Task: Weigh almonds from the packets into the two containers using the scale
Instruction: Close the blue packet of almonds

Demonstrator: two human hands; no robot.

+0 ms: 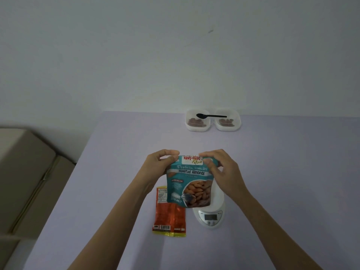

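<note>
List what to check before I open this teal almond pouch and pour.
1. Grip: ok. The left hand and right hand pinch the top of the teal roasted-almond pouch.
2. Pouch seal open: cannot tell; fingers cover it.
3. Container on the white digital scale: not ok. The left white plastic container and right white plastic container sit at the lilac table's far edge.
4. Containers free: not ok. A black plastic spoon lies across both.
5. Scale display zeroed: cannot tell; unreadable.
6. Way clear of the orange foil packet: ok; it lies flat beside the scale.
</note>
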